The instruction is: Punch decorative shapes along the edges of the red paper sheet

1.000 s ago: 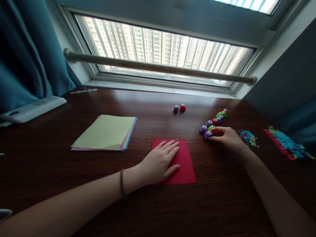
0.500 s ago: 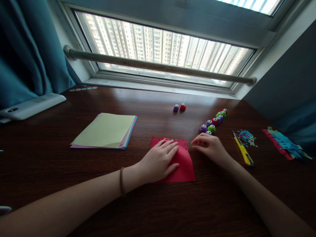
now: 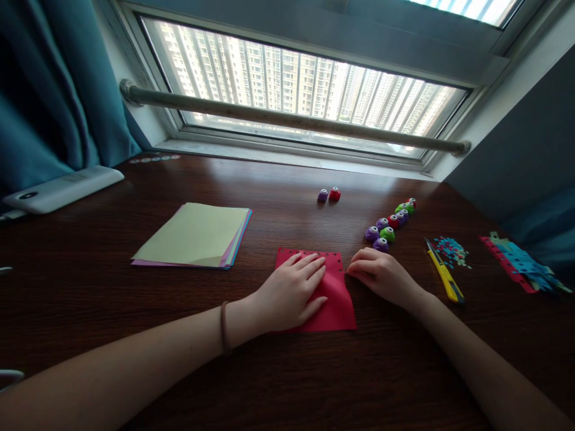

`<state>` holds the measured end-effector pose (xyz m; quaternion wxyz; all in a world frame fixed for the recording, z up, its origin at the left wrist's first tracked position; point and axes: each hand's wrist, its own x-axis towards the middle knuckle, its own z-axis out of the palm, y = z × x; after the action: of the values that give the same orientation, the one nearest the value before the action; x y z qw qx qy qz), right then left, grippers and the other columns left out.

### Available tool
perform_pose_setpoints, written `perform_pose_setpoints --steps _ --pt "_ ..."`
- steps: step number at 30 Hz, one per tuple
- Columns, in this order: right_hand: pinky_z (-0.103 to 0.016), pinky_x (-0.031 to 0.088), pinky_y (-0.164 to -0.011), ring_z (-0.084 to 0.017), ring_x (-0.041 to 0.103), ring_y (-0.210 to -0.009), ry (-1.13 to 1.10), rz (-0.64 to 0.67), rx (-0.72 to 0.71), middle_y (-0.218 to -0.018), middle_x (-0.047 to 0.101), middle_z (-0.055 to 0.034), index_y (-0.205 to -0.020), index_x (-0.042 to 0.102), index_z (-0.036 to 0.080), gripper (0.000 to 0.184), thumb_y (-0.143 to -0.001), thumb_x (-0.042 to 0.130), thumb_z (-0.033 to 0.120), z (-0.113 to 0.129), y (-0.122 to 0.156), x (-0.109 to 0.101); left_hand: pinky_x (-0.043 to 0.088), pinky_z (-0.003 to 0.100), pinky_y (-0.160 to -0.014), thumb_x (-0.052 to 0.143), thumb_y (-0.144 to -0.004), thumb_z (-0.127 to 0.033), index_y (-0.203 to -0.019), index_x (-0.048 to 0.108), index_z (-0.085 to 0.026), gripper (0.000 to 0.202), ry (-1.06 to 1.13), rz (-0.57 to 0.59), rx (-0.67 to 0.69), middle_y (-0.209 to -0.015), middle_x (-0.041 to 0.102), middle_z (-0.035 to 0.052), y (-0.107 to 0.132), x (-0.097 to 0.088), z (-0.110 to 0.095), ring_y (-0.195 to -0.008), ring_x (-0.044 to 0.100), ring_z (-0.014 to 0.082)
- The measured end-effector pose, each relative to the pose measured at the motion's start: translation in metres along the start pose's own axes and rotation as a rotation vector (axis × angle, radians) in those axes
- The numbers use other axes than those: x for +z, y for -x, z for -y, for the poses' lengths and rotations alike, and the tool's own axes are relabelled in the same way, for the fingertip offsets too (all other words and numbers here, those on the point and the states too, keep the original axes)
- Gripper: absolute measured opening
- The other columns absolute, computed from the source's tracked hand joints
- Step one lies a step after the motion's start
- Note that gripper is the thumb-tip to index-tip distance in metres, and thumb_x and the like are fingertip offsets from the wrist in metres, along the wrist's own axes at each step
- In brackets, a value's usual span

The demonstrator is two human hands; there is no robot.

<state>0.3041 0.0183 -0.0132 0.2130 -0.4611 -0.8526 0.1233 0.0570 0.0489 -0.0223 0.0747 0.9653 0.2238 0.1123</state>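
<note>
A sheet of red paper (image 3: 336,299) lies on the table with a row of small punched holes along its far edge. My left hand (image 3: 291,293) rests flat on the sheet, fingers stretched out, and covers its left part. Just off the paper's right edge, my right hand (image 3: 381,274) has thumb and fingers pinched together. Whether anything is between those fingertips, or whether they touch the paper edge, I cannot tell. Close beyond that hand stands a purple craft punch (image 3: 381,244), nearest in a line of small purple, green and red punches (image 3: 393,222).
A yellow utility knife (image 3: 444,275) lies right, blade out, beside punched paper bits (image 3: 451,250). Farther right are cut paper strips (image 3: 516,263). Stacked coloured paper (image 3: 193,234) lies left. Purple (image 3: 322,196) and red (image 3: 335,194) punches stand farther back. A white device (image 3: 67,188) is far left.
My right hand's fingers have closed into a tighter pinch by the paper's right edge, and the nearest purple punch shows more fully. My left hand stays flat. The view has shifted slightly.
</note>
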Motion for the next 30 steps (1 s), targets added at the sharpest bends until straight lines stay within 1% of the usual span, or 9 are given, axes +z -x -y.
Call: perform_pose_setpoints --steps 2,5,9,12,17,22,24,27,30 --pt "-0.028 0.045 -0.071 -0.016 0.055 -0.079 0.059 0.014 -0.023 -0.087 0.062 -0.0054 -0.086 0.068 0.020 0.021 -0.090 0.047 0.019 0.001 0.001 -0.001 0.026 0.046 -0.108 0.044 -0.090 -0.040 -0.133 0.042 -0.008 0.053 -0.002 0.002 0.000 -0.138 0.040 0.0157 0.001 0.000 0.000 -0.129 0.034 0.0299" --pt "-0.028 0.045 -0.071 -0.016 0.055 -0.080 0.086 0.035 -0.063 -0.090 0.062 -0.0053 -0.091 0.067 0.021 0.022 -0.091 0.045 0.019 0.001 0.001 -0.002 0.026 0.047 -0.107 0.043 -0.090 -0.039 -0.134 0.041 -0.008 0.053 -0.003 -0.001 0.001 -0.138 0.040 0.0158 0.002 0.000 -0.001 -0.129 0.034 0.0301" --pt "-0.029 0.044 -0.071 -0.016 0.056 -0.079 0.135 0.064 -0.120 -0.090 0.064 -0.0053 -0.088 0.068 0.022 0.023 -0.090 0.045 0.018 0.002 0.001 -0.008 0.026 0.047 -0.107 0.043 -0.090 -0.039 -0.133 0.041 -0.008 0.053 -0.005 -0.006 0.004 -0.138 0.041 0.0159 0.001 0.000 -0.001 -0.129 0.034 0.0303" --pt "-0.029 0.044 -0.072 -0.016 0.056 -0.080 0.161 0.080 -0.119 -0.092 0.064 -0.0050 -0.087 0.067 0.021 0.022 -0.089 0.046 0.017 0.003 0.001 -0.011 0.026 0.047 -0.107 0.043 -0.090 -0.039 -0.133 0.041 -0.008 0.053 -0.002 -0.007 0.006 -0.138 0.041 0.0157 0.001 0.000 -0.001 -0.129 0.034 0.0301" --pt "-0.030 0.044 -0.075 -0.016 0.055 -0.083 0.132 0.095 -0.112 -0.096 0.063 -0.0039 -0.096 0.066 0.022 0.023 -0.089 0.045 0.017 0.004 0.000 -0.011 0.025 0.046 -0.108 0.043 -0.091 -0.039 -0.133 0.041 -0.008 0.053 -0.007 0.001 -0.002 -0.138 0.040 0.0155 0.001 -0.001 -0.001 -0.129 0.033 0.0297" --pt "-0.031 0.044 -0.075 -0.017 0.055 -0.081 0.145 0.107 -0.111 -0.095 0.063 -0.0036 -0.086 0.066 0.021 0.019 -0.086 0.048 0.015 0.005 0.000 -0.016 0.025 0.046 -0.108 0.043 -0.090 -0.040 -0.133 0.042 -0.008 0.053 -0.004 0.001 -0.001 -0.138 0.040 0.0155 0.001 -0.001 -0.001 -0.130 0.033 0.0297" --pt "-0.031 0.044 -0.075 -0.017 0.055 -0.082 0.107 0.079 -0.083 -0.094 0.062 -0.0041 -0.085 0.065 0.020 0.017 -0.085 0.049 0.015 0.005 0.000 -0.016 0.024 0.046 -0.108 0.043 -0.091 -0.040 -0.133 0.041 -0.008 0.053 -0.005 -0.007 -0.001 -0.138 0.040 0.0156 0.001 -0.001 -0.001 -0.130 0.032 0.0296" --pt "-0.028 0.046 -0.074 -0.015 0.056 -0.083 -0.048 0.010 -0.021 -0.092 0.061 -0.0043 -0.086 0.065 0.020 0.015 -0.085 0.051 0.015 0.004 0.000 -0.012 0.024 0.046 -0.108 0.043 -0.091 -0.039 -0.133 0.041 -0.008 0.053 -0.007 -0.005 -0.001 -0.139 0.040 0.0156 0.001 -0.001 -0.001 -0.130 0.032 0.0296" --pt "-0.026 0.047 -0.076 -0.014 0.057 -0.084 -0.210 0.012 0.033 -0.092 0.059 -0.0039 -0.086 0.066 0.019 0.008 -0.083 0.058 0.018 -0.001 -0.002 -0.004 0.024 0.046 -0.108 0.042 -0.091 -0.040 -0.133 0.041 -0.008 0.053 -0.007 0.008 -0.003 -0.138 0.040 0.0154 0.000 -0.001 -0.001 -0.129 0.033 0.0295"
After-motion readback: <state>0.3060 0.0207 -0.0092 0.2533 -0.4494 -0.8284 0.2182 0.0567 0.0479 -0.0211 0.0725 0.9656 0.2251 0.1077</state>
